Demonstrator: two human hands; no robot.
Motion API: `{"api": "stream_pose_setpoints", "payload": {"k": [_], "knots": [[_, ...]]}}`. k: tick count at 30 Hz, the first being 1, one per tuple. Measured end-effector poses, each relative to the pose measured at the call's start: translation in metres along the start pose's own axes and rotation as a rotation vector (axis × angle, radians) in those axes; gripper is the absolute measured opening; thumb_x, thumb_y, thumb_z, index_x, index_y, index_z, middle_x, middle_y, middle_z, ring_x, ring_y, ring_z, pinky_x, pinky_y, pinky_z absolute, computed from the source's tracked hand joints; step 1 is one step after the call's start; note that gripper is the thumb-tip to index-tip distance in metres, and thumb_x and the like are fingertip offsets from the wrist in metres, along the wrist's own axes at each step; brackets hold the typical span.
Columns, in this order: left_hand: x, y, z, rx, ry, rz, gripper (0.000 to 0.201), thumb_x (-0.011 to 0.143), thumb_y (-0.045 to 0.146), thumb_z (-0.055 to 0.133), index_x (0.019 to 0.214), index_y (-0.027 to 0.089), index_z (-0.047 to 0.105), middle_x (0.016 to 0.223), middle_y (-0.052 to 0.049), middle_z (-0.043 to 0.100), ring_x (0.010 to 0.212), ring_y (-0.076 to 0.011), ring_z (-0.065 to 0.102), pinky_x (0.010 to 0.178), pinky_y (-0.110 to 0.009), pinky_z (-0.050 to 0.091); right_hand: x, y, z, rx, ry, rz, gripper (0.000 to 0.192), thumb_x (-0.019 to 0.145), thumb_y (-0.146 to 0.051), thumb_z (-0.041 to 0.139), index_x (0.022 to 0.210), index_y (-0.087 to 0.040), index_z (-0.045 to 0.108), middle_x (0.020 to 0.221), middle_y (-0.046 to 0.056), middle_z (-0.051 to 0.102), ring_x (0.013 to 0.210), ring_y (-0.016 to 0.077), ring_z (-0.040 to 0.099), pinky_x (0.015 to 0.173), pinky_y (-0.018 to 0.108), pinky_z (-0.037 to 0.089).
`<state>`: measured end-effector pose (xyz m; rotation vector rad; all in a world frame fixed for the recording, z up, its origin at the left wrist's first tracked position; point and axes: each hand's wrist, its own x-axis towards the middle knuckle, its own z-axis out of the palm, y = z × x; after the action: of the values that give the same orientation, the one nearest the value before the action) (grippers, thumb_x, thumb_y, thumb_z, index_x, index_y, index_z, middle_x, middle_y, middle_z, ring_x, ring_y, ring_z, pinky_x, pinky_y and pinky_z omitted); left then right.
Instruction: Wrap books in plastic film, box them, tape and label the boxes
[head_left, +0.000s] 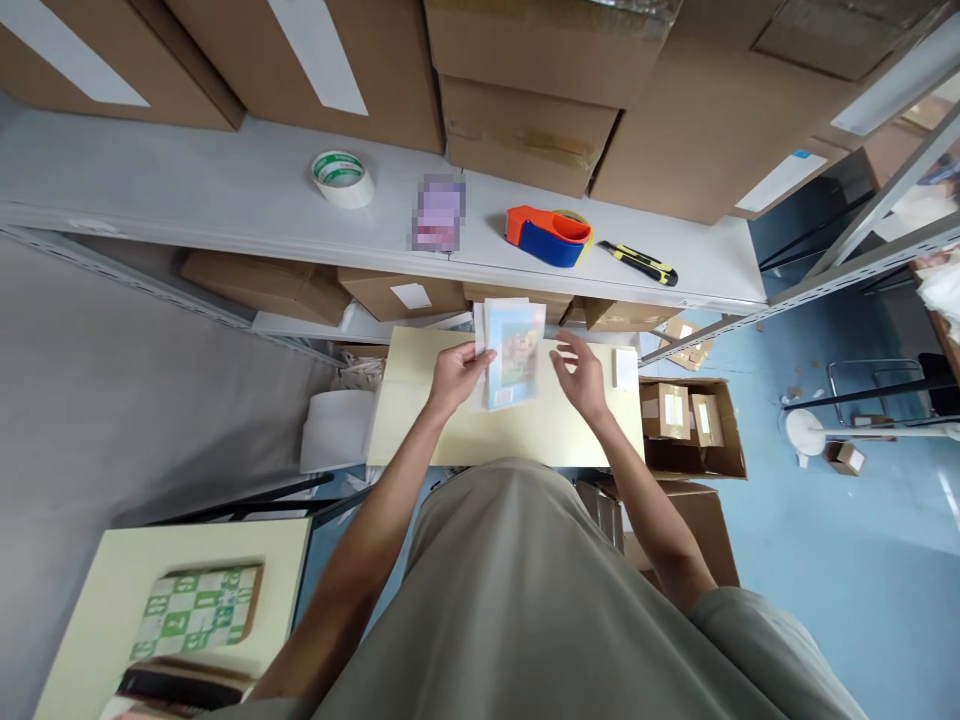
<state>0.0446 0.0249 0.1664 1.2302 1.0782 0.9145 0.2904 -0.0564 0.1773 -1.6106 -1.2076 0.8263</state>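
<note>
My left hand (459, 376) pinches the left edge of a light-blue printed booklet (514, 358) with a blurred picture and a barcode near its bottom. Behind its left side, a white sheet (480, 325) pokes out. To the right of the booklet, my right hand (579, 374) hovers with its fingers apart and slightly curled, touching nothing that I can see. Both hands are above a pale yellow table (405, 430). A small white block or stack (623, 368) lies at the table's right end.
On the shelf (262, 190) ahead are a tape roll (342, 179), a blurred purple item (439, 213), an orange-blue tape dispenser (549, 236) and a cutter (641, 263). Cardboard boxes (525, 130) stand behind them. An open carton (720, 430) holds small boxes at right; a side table (97, 600) is at left.
</note>
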Motion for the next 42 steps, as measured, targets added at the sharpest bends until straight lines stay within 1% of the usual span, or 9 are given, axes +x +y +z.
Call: {"api": "stream_pose_setpoints", "payload": {"k": [4, 7, 14, 16, 18, 21, 23, 27, 42], "knots": [[-0.008, 0.009, 0.022, 0.079, 0.051, -0.007, 0.048, 0.081, 0.064, 0.093, 0.095, 0.018, 0.088, 0.098, -0.007, 0.087, 0.089, -0.0286, 0.081, 0.078, -0.034, 0.062, -0.018, -0.013, 0.036, 0.134, -0.201, 0.025, 0.098, 0.08, -0.069, 0.102, 0.164, -0.032, 0.068, 0.166, 0.014, 0.071, 0.147, 0.0396, 0.072, 0.116, 0.056, 0.068], [-0.014, 0.018, 0.029, -0.033, 0.001, -0.098, 0.067, 0.075, 0.073, 0.099, 0.112, 0.017, 0.089, 0.116, -0.011, 0.089, 0.093, -0.0303, 0.084, 0.081, -0.038, 0.068, -0.024, -0.017, 0.053, 0.189, -0.23, 0.057, 0.108, 0.069, -0.057, 0.111, 0.164, -0.034, 0.067, 0.155, 0.01, 0.078, 0.145, 0.0387, 0.073, 0.121, 0.055, 0.065], [-0.026, 0.023, 0.027, -0.202, -0.251, -0.245, 0.091, 0.082, 0.1, 0.079, 0.116, 0.016, 0.09, 0.121, -0.02, 0.088, 0.126, -0.043, 0.083, 0.115, -0.054, 0.064, -0.017, 0.0, 0.049, 0.215, -0.081, 0.139, 0.051, 0.09, -0.064, 0.091, 0.128, -0.032, 0.08, 0.121, 0.007, 0.085, 0.12, 0.0329, 0.079, 0.102, 0.045, 0.066], [-0.03, 0.018, 0.027, -0.211, -0.266, -0.211, 0.088, 0.084, 0.099, 0.079, 0.118, 0.018, 0.09, 0.133, -0.021, 0.086, 0.13, -0.0433, 0.081, 0.115, -0.055, 0.064, -0.014, 0.006, 0.043, 0.23, -0.046, 0.154, 0.052, 0.091, -0.076, 0.085, 0.11, -0.029, 0.08, 0.103, 0.006, 0.083, 0.104, 0.0305, 0.077, 0.094, 0.042, 0.065], [-0.031, 0.011, 0.022, -0.186, -0.157, -0.144, 0.083, 0.087, 0.093, 0.08, 0.124, 0.019, 0.088, 0.145, -0.021, 0.082, 0.133, -0.0407, 0.079, 0.115, -0.052, 0.064, -0.013, 0.01, 0.035, 0.307, -0.059, 0.192, 0.06, 0.088, -0.085, 0.083, 0.102, -0.027, 0.079, 0.092, 0.004, 0.08, 0.093, 0.027, 0.073, 0.086, 0.039, 0.063], [-0.028, 0.0, 0.006, -0.08, 0.164, -0.041, 0.079, 0.077, 0.08, 0.096, 0.129, 0.021, 0.084, 0.153, -0.018, 0.077, 0.143, -0.0371, 0.073, 0.115, -0.046, 0.062, -0.014, 0.012, 0.023, 0.479, -0.13, 0.27, 0.064, 0.081, -0.086, 0.089, 0.103, -0.026, 0.08, 0.093, 0.003, 0.082, 0.088, 0.0248, 0.074, 0.082, 0.038, 0.062], [-0.026, -0.006, -0.007, -0.091, 0.172, -0.092, 0.081, 0.068, 0.074, 0.103, 0.127, 0.021, 0.083, 0.146, -0.017, 0.079, 0.141, -0.0362, 0.073, 0.109, -0.042, 0.064, -0.017, 0.011, 0.018, 0.536, -0.156, 0.321, 0.063, 0.077, -0.084, 0.094, 0.1, -0.027, 0.08, 0.093, 0.003, 0.083, 0.09, 0.0258, 0.077, 0.083, 0.038, 0.064], [-0.03, -0.011, -0.019, -0.263, -0.109, -0.311, 0.078, 0.062, 0.08, 0.104, 0.105, 0.017, 0.086, 0.107, -0.014, 0.085, 0.101, -0.0307, 0.081, 0.082, -0.038, 0.066, -0.024, 0.01, 0.016, 0.592, -0.195, 0.386, 0.06, 0.073, -0.08, 0.098, 0.095, -0.027, 0.08, 0.095, 0.004, 0.086, 0.099, 0.0292, 0.081, 0.091, 0.041, 0.066], [-0.033, -0.005, -0.017, -0.274, -0.022, -0.343, 0.077, 0.048, 0.074, 0.112, 0.094, 0.017, 0.088, 0.09, -0.008, 0.083, 0.082, -0.0228, 0.075, 0.075, -0.035, 0.065, -0.023, 0.009, 0.018, 0.605, -0.246, 0.352, 0.06, 0.074, -0.08, 0.098, 0.097, -0.027, 0.082, 0.098, 0.004, 0.087, 0.1, 0.0282, 0.08, 0.094, 0.043, 0.066]]}}
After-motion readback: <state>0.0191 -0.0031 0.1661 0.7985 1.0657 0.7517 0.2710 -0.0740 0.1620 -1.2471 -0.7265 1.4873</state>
